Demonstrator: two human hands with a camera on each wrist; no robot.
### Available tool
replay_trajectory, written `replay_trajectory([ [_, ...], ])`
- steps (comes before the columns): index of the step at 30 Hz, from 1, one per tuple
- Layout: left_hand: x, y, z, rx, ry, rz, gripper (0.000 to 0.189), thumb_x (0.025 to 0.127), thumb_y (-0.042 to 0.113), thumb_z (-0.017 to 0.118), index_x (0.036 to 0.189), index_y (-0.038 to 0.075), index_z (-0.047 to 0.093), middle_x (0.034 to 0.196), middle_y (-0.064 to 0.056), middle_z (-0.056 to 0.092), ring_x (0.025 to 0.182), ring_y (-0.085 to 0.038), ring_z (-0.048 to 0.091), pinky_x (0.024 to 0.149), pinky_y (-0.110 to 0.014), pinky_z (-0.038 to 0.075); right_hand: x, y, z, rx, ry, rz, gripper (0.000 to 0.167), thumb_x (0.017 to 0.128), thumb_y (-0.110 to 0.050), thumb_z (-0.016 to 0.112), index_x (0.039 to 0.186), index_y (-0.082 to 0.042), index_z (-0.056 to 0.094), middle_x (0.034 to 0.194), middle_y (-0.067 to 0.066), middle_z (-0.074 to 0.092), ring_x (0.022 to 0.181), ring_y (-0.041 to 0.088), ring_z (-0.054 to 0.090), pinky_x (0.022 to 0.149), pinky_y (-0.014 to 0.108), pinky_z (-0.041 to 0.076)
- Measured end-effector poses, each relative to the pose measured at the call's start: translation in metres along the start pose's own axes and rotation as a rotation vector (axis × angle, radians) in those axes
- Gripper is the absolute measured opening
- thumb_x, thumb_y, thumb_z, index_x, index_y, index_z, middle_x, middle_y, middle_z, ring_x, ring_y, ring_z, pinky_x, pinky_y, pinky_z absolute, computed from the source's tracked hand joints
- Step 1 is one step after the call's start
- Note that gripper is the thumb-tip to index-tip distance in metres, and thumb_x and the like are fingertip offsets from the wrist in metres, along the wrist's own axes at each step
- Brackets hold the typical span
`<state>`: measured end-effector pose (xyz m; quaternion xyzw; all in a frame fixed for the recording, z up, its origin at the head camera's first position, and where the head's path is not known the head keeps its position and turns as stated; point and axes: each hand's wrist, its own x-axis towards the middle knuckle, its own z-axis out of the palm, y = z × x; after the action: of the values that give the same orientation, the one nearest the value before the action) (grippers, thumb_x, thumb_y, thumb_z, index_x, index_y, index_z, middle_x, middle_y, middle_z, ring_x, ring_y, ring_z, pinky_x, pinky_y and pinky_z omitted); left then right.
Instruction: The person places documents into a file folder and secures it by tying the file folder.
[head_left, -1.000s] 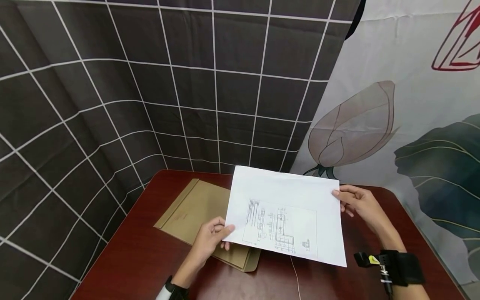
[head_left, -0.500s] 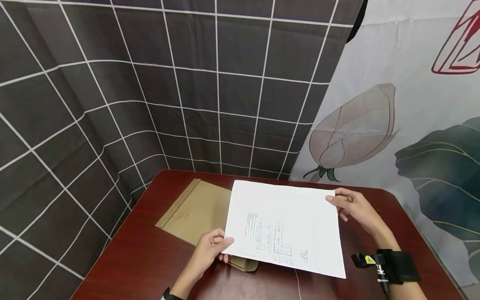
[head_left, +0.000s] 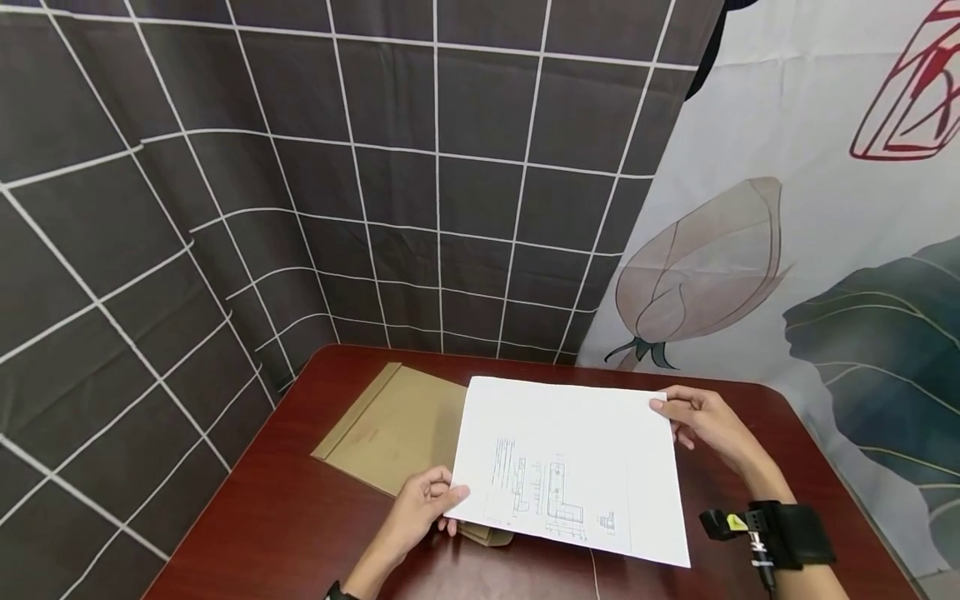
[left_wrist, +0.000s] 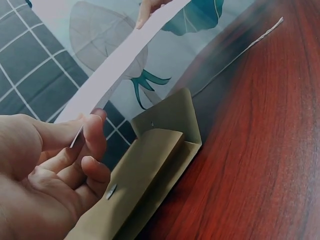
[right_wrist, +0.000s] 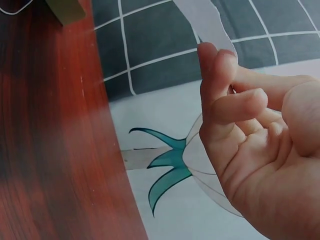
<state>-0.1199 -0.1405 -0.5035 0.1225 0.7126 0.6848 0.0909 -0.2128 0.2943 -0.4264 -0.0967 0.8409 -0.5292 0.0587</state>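
Note:
A white sheet of paper (head_left: 562, 450), printed with a technical drawing and lines of text, is held up above the table. My left hand (head_left: 420, 510) pinches its lower left corner between thumb and fingers. At the upper right corner, my right hand (head_left: 708, 421) pinches it the same way. Below and to the left lies a brown kraft paper envelope (head_left: 390, 425), partly hidden by the sheet. The left wrist view shows its raised flap (left_wrist: 172, 117) and its gaping mouth, close under my left hand (left_wrist: 60, 170). Whether there is more than one sheet I cannot tell.
The dark red wooden table (head_left: 285, 500) has a rounded far edge. A thin white string (left_wrist: 245, 47) trails over it from near the envelope flap. Behind stand a dark grid-patterned curtain (head_left: 390, 183) and a white cloth (head_left: 720, 125) with a lotus print.
Both hands have lowered the sheet of paper toward the table, and it lies flatter in view. It now covers more of the envelope's near end. The grip at both corners is unchanged.

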Motion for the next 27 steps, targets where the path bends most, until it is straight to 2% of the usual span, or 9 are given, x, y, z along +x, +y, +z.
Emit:
replay_trajectory([
  [6,-0.001,-0.001,0.0,0.006,-0.006,0.009,0.025,0.093,0.018,0.063,0.091,-0.006,0.056,0.07,-0.015,0.067,0.048,-0.015,0.058,0.048,-0.023,0.045,-0.006,0.001,-0.001,0.01,0.004,0.0,0.036,0.094,-0.028,0.062,0.112,0.003,0.06,0.058,0.013,0.052,0.044,0.025,0.045,0.045,0.036,0.042],
  [14,0.0,0.0,0.004,0.05,0.008,-0.005,0.026,0.093,0.02,0.063,0.096,-0.005,0.059,0.071,-0.019,0.066,0.05,-0.019,0.059,0.048,-0.023,0.045,-0.015,0.001,-0.007,0.024,0.054,-0.048,0.041,0.095,-0.026,0.061,0.12,0.007,0.06,0.053,0.006,0.048,0.042,0.018,0.042,0.043,0.036,0.04],
  [21,0.006,0.005,0.005,-0.007,0.013,-0.035,0.03,0.094,0.02,0.062,0.097,-0.01,0.056,0.072,-0.017,0.067,0.051,-0.013,0.058,0.049,-0.019,0.042,-0.019,0.0,-0.01,0.024,0.113,-0.038,0.048,0.095,-0.029,0.062,0.123,0.01,0.059,0.054,0.005,0.049,0.043,0.018,0.044,0.043,0.037,0.039],
  [24,0.005,0.005,0.005,0.03,0.077,-0.019,0.031,0.097,0.02,0.057,0.106,-0.009,0.053,0.075,-0.018,0.067,0.051,-0.014,0.059,0.048,-0.019,0.042,-0.024,0.0,-0.012,0.039,0.147,-0.028,0.051,0.095,-0.03,0.061,0.124,0.011,0.058,0.056,0.005,0.05,0.044,0.018,0.044,0.043,0.037,0.039],
  [27,0.001,0.004,0.009,0.19,0.191,0.061,0.022,0.099,0.015,0.054,0.106,-0.005,0.054,0.076,-0.014,0.067,0.054,-0.015,0.06,0.049,-0.022,0.046,-0.031,0.002,-0.019,0.072,0.188,-0.027,0.048,0.095,-0.029,0.061,0.123,0.009,0.059,0.057,0.005,0.05,0.044,0.018,0.045,0.043,0.036,0.039],
])
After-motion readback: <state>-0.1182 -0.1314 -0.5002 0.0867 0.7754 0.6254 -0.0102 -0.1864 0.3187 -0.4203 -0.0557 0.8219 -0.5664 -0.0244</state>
